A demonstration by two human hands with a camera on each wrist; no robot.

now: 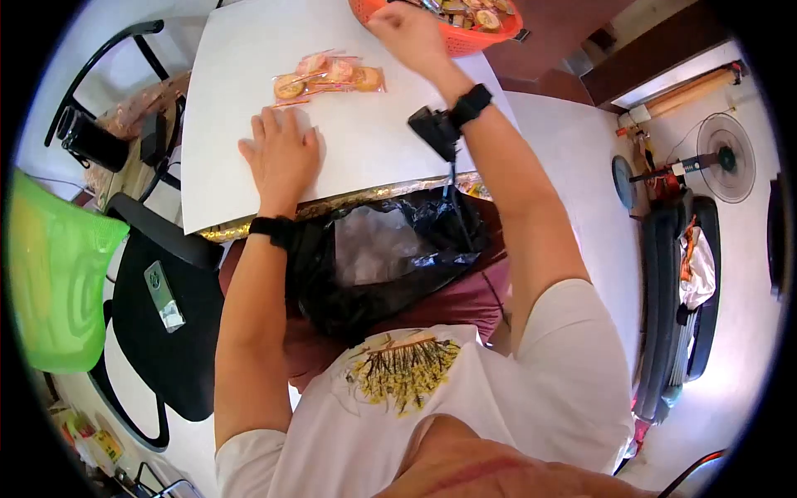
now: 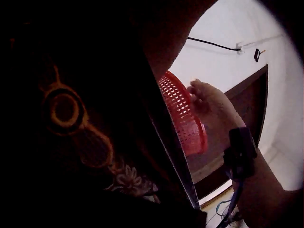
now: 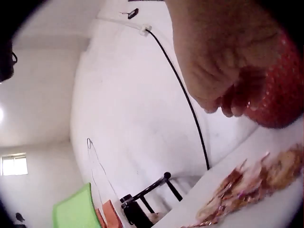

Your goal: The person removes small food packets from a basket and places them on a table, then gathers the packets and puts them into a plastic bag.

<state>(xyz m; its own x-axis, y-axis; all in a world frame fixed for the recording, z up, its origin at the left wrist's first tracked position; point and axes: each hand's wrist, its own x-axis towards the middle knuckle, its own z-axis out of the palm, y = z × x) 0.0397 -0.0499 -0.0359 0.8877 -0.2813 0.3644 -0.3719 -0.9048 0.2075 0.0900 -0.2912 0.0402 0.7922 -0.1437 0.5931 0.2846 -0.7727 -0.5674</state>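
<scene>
A small pile of wrapped round biscuits (image 1: 328,79) in clear packets with pink markings lies on the white tabletop (image 1: 224,124). My left hand (image 1: 281,156) rests palm down on the table with its fingers spread, fingertips just short of the packets. An orange-red plastic basket (image 1: 473,40) filled with similar packets stands at the far edge. My right hand (image 1: 408,37) is at the basket's rim, its fingers bent; in the right wrist view the curled fingertips (image 3: 228,111) overlap the basket, and I cannot tell whether they grip anything.
A black plastic bag (image 1: 349,290) with clear plastic on it lies across the lap under the table's near edge. Left of the table is a black chair seat (image 1: 158,332) with a phone (image 1: 164,296) on it. A fan (image 1: 722,158) stands at the right.
</scene>
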